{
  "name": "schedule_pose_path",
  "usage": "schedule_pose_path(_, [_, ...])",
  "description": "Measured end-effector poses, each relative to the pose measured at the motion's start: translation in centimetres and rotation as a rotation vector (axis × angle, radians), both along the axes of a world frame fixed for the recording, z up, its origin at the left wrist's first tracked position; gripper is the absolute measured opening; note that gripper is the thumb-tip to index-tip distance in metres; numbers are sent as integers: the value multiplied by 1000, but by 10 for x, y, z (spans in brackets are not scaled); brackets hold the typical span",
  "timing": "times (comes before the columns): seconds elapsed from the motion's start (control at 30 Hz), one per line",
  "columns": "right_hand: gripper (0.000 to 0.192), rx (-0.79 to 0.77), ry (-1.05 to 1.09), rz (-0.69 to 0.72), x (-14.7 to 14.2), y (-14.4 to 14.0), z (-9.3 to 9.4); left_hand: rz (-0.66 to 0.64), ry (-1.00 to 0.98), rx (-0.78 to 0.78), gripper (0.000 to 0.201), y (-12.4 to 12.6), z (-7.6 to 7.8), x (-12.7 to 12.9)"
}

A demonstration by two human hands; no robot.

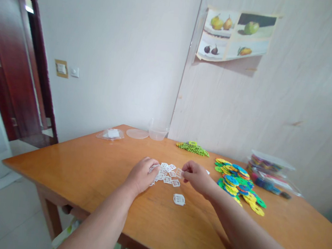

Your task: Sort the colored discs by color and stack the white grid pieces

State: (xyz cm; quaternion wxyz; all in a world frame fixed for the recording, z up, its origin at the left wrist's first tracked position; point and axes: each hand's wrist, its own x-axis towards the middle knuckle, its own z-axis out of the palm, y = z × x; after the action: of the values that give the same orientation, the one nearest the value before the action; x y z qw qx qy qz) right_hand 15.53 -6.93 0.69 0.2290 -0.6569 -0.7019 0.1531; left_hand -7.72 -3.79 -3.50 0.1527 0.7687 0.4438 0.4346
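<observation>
So both hands are over a little pile of white pieces [168, 174], flat plastic bits with window-like cutouts, scattered mid-table. The right hand [196, 176] has its fingers pressed together, pinching one white piece at the pile's right edge, just off the surface. The left hand [142, 174] sits knuckles-up on the left side of the pile, fingers curled down onto the pieces; looks like it has one or two under the fingertips, but I can't tell if it's actually gripping any. One bigger white piece [179, 199] lies alone, nearer the person than the pile.

Going outward: to the right of the right hand there's a heap of colored discs [238, 184], blue, green, yellow, orange, all loose on the table [88, 171]. Behind that heap, closer to the wall, a row of green pieces [193, 148] lies in a strip.

Containers: at the far right, a clear box [268, 172] is packed with more colored pieces, its lid resting loosely on top. At the back of the table by the wall corner stands a clear tub [158, 131], looks empty from here, with its round lid [137, 133] lying flat just beside it. Left of that lid is a clear bag [111, 134] with something white inside.

On the wall above hangs a fruit poster [236, 36], curling at the bottom. A light switch [61, 68] is on the left wall, next to a dark wood door [8, 62].
</observation>
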Motion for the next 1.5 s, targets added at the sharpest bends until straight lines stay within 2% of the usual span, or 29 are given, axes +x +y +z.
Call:
schedule_pose_path(0.07, [12,3,192,88,-6,-6,0,-41,15,16,30,-6,8,2])
schedule_pose_path(0.17, [13,-9,493,202,-18,-14,-1,-139,9,-60,39,-15,17,5])
schedule_pose_path(0.27, [12,7,602,239,-31,-19,-2,-242,-73,-184,39,-18,19,6])
schedule_pose_path(0.33, [11,64,541,233,-36,-22,-3,-275,-148,-288,37,-19,18,7])
schedule_pose_path(0.43, [14,213,258,196,-42,-27,-3,-291,-240,-409,37,-19,17,6])
schedule_pose_path(0.53, [17,326,-8,150,-45,-33,-1,-311,-287,-436,37,-20,18,7])
schedule_pose_path(0.67, [15,335,-160,138,-42,-36,4,-333,-259,-405,41,-21,18,6])
schedule_pose_path(0.73, [14,285,-173,193,-35,-37,7,-280,-249,-346,43,-20,18,5])
schedule_pose_path(0.83, [16,199,-160,310,-16,-39,13,-55,-187,-209,45,-14,16,0])
schedule_pose_path(0.93, [19,124,-177,406,2,-42,18,179,-8,-117,47,-9,14,-5])
schedule_pose_path(1.03, [20,83,-209,472,11,-44,22,319,165,-64,49,-5,12,-8])
schedule_pose_path(1.2, [24,70,-254,500,12,-46,23,395,285,-75,47,-4,9,-7])
schedule_pose_path(1.5, [27,42,-286,507,9,-50,23,404,344,-117,44,-4,10,-6])
